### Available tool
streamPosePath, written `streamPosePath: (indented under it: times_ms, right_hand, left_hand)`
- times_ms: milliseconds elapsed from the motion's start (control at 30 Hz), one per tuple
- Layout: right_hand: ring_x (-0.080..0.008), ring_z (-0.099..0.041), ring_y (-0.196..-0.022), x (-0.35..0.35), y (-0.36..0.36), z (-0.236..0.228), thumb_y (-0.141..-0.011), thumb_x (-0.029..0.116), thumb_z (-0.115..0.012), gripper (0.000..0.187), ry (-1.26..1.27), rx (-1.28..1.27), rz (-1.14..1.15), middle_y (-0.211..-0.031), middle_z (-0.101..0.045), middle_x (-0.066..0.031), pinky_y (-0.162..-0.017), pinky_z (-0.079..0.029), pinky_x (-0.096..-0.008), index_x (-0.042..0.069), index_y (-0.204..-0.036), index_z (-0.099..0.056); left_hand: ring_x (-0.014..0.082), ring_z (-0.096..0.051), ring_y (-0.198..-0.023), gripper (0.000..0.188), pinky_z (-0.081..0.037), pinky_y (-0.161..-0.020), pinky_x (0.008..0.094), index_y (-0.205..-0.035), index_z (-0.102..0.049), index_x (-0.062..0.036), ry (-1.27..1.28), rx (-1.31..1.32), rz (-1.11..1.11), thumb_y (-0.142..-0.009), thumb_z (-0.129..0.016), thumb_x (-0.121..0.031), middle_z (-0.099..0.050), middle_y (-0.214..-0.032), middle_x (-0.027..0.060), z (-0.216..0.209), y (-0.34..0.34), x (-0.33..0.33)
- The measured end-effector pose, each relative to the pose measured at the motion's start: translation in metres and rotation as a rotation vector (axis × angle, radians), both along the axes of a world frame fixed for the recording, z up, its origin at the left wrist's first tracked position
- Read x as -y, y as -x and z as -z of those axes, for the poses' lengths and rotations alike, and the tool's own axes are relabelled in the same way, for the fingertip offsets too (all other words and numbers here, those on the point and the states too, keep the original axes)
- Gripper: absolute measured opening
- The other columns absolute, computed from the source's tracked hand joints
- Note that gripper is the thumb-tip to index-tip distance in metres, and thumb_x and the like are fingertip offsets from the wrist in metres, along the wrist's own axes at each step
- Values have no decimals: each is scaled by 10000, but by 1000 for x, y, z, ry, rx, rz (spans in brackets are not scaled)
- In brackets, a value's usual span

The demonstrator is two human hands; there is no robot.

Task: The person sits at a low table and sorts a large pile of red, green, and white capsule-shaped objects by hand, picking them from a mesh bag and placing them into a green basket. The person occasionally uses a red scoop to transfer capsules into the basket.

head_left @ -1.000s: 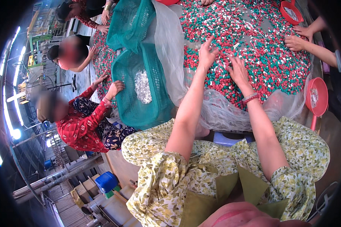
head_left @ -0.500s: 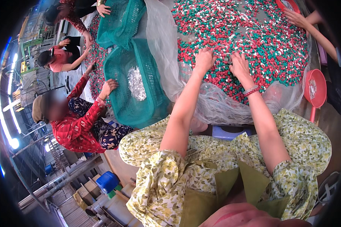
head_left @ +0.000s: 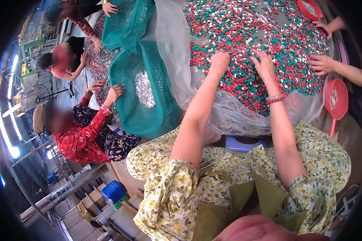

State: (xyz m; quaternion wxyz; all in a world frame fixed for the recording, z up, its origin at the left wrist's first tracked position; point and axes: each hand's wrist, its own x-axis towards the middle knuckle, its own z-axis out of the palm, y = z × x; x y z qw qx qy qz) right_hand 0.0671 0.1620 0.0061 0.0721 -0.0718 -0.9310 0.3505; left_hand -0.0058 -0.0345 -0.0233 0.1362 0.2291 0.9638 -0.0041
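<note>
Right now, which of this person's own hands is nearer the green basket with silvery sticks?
Left. The left hand is right of the basket, at the coloured pieces; the right hand is farther right, also at the pieces.

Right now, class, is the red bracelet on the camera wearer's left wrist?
No, the red bracelet circles the wrist of the right hand, while the left wrist is bare.

L fingers (head_left: 221,55) – tips hidden, hold unclear; red/grn/wht bits (head_left: 245,89) – cut off by top edge.
</note>
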Motion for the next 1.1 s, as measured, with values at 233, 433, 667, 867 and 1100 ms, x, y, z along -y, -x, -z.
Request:
streamPosePath:
  times_ms: [233,433,667,867,1100]
  right_hand:
    - [-277,-465,-995,16,-7,-15,-699,59,-667,351,-148,241,-301,-1001,-525,-61,-878,-420,-389,208,-1016,-689]
    - [-262,-476,-999,17,-12,3,-726,171,-684,155,43,61,-168,-988,-562,-60,-890,-394,-370,155,-875,-724]
    - [-134,-634,-789,-13,3,-9,-912,154,-533,236,1258,77,277,-895,-662,-103,-652,-512,-223,-24,-1045,-612]
    - [-151,-630,-735,-45,5,-9,-907,142,-536,248,1301,-9,407,-842,-649,-91,-616,-516,-242,-4,-1107,-547]
    - [-73,-580,-755,21,19,-67,-849,137,-613,152,784,-21,-95,-837,-654,-38,-684,-445,-220,5,-925,-627]
  left_hand:
    - [267,-656,-725,184,-513,-683,371,-860,-682,-85,-570,85,-428,-757,-644,-232,-660,-753,145,-28,18,4]
    - [264,-617,-667,147,-493,-634,385,-913,-632,-50,-772,100,-251,-786,-565,-83,-564,-655,123,-50,17,-19]
    - [331,-609,-862,140,-518,-769,385,-839,-643,4,-161,-97,182,-713,-644,-55,-598,-888,191,4,30,-55]
    - [265,-639,-730,188,-543,-673,350,-889,-597,30,-667,222,-220,-801,-641,-130,-618,-850,149,-54,22,-50]
    - [213,-620,-754,445,-539,-673,340,-1210,-407,-37,-2122,952,-855,-800,-579,-9,-595,-877,114,-60,-51,-24]
